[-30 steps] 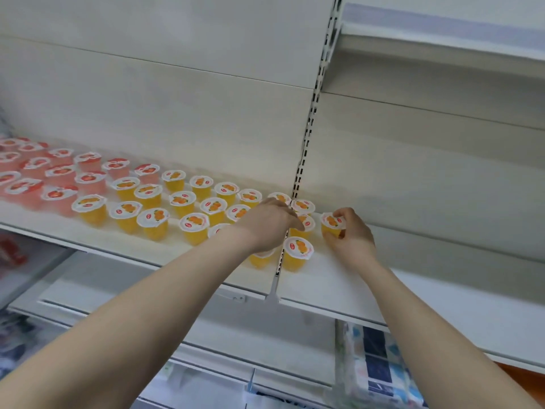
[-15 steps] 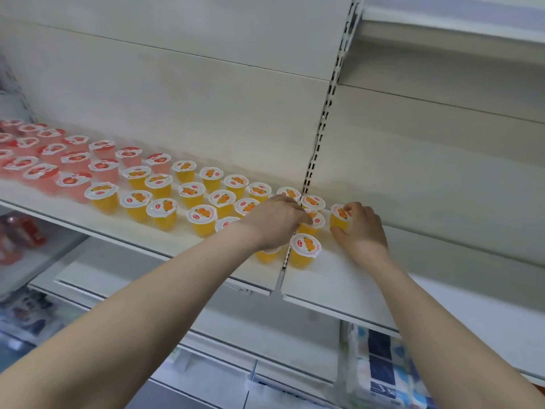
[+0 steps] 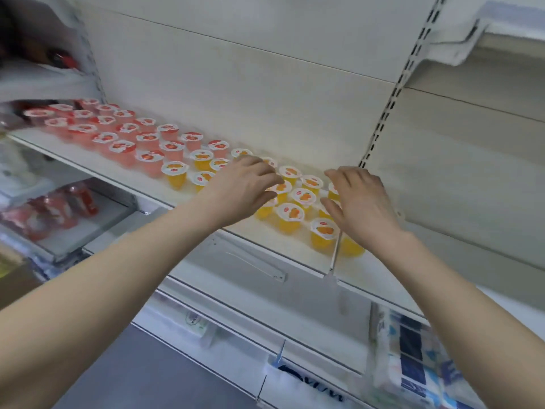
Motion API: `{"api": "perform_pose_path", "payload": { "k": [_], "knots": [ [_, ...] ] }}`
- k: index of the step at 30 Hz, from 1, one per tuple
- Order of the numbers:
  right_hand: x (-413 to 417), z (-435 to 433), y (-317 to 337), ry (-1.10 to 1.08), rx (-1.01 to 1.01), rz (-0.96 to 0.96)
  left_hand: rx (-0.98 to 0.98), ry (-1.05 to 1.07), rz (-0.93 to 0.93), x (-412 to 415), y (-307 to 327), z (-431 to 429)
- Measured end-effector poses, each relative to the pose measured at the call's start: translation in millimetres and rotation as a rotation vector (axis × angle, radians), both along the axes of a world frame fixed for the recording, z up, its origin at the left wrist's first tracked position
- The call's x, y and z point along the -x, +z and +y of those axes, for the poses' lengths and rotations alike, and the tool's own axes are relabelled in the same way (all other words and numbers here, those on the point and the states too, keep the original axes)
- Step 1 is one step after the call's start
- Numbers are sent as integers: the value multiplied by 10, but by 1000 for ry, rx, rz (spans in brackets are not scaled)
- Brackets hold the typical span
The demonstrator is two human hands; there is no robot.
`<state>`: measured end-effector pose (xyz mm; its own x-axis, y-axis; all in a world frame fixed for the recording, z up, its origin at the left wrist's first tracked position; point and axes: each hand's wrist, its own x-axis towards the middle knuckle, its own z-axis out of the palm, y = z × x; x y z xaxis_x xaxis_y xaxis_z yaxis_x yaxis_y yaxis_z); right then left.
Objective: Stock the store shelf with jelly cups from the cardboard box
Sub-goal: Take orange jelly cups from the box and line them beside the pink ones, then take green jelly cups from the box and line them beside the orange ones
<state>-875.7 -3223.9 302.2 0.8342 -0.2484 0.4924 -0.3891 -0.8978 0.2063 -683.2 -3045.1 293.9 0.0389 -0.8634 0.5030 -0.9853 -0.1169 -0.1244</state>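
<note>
Rows of orange jelly cups and red jelly cups stand on the white shelf. My left hand hovers over the orange cups with loosely bent fingers and holds nothing. My right hand is spread just above the rightmost orange cups, fingers relaxed, empty, and hides a few of them. The cardboard box is not in view.
A slotted upright divides the back panel; the shelf to its right is bare. A higher shelf juts out at top right. Red packages lie on the lower left shelf, and blue-and-white packs lie at lower right.
Both hands have let go of the orange cups and lifted off them, fingers now spread. The view has swung so the cups sit further right and the red rows show fully.
</note>
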Motion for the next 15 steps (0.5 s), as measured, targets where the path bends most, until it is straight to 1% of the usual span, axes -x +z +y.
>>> {"api": "perform_pose_path", "payload": {
  "k": [7, 11, 15],
  "knots": [
    [-1177, 1364, -66, 225, 18, 10, -20, 168, -24, -901, -180, 1493],
    [-1922, 2200, -265, 349, 23, 28, -32, 283, -1, -1479, -347, 2453],
    [-2629, 2988, -514, 446, -20, 53, -67, 396, 50, -1937, -496, 3429]
  ]
}}
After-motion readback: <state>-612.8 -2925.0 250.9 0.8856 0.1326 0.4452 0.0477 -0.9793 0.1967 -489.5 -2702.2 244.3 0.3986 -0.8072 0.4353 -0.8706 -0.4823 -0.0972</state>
